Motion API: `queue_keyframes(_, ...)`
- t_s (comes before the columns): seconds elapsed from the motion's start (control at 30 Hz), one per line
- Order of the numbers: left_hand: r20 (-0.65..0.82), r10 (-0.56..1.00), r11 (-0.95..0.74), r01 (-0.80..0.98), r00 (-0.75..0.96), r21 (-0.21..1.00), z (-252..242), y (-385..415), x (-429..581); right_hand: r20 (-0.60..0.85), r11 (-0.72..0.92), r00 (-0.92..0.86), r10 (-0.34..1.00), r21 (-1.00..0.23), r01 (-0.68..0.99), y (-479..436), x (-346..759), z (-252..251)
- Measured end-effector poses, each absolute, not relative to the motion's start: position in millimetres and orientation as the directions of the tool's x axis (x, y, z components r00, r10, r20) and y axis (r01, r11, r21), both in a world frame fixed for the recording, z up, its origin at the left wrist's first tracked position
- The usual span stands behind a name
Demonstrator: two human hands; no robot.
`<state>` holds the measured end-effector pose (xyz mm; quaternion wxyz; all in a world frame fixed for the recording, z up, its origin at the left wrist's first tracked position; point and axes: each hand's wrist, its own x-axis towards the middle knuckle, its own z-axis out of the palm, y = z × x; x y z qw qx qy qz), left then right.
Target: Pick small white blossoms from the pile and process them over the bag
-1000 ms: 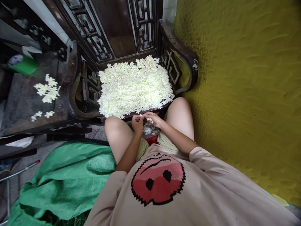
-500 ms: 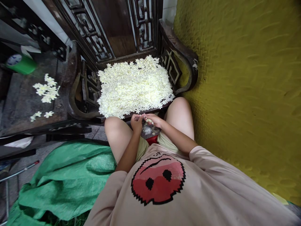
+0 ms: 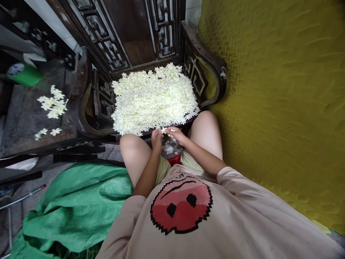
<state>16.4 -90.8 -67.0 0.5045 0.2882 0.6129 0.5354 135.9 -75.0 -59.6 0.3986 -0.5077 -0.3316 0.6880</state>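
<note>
A thick heap of small white flowers [image 3: 153,99] covers the seat of a dark carved wooden chair [image 3: 205,61] in front of my knees. My left hand [image 3: 156,138] is closed in a pinch just below the heap's near edge. My right hand [image 3: 176,135] sits beside it with fingers curled, and a small white flower [image 3: 164,130] is held between the two hands' fingertips. A few loose flowers lie on the dark speckled floor [image 3: 169,148] between my legs.
A yellow embossed wall [image 3: 275,90] runs along the right. A second dark seat [image 3: 24,115] on the left carries a few white flowers [image 3: 52,102] and a green container [image 3: 24,73]. A green woven sack [image 3: 72,205] lies on the floor at lower left.
Both hands have crept up toward the heap's near edge and stayed together. The flower now shows between the fingertips.
</note>
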Motion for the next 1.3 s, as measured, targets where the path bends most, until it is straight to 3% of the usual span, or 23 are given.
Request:
queue_keyframes(0.17, -0.36, 0.885, 0.319, -0.18, -0.295, 0.931, -68, -91, 15, -0.435, -0.447, -0.107, 0.894, -0.882, -0.149, -74, 138, -61)
queue_keyframes(0.27, -0.378, 0.847, 0.339, -0.169, -0.373, 0.926, -67, -92, 15, -0.271, -0.271, -0.012, 0.962, -0.962, -0.023, -74, 138, -60)
queue_keyframes(0.4, -0.41, 0.848, 0.365, -0.191, -0.335, 0.911, -66, -91, 15, -0.054, -0.047, -0.049, 0.997, -0.99, 0.135, -76, 136, -60)
queue_keyframes(0.7, -0.56, 0.82, 0.47, -0.421, -0.118, 0.776, -60, -88, 16, 0.01, 0.017, -0.038, 0.999, -0.983, 0.184, -77, 138, -58)
queue_keyframes(1.13, -0.567, 0.822, 0.492, -0.439, -0.049, 0.752, -63, -92, 23, 0.011, 0.008, 0.013, 1.0, -0.976, 0.218, -79, 139, -53)
queue_keyframes(1.3, -0.532, 0.845, 0.464, -0.416, -0.057, 0.782, -66, -95, 25, -0.085, -0.091, 0.055, 0.995, -0.986, 0.137, -75, 140, -56)
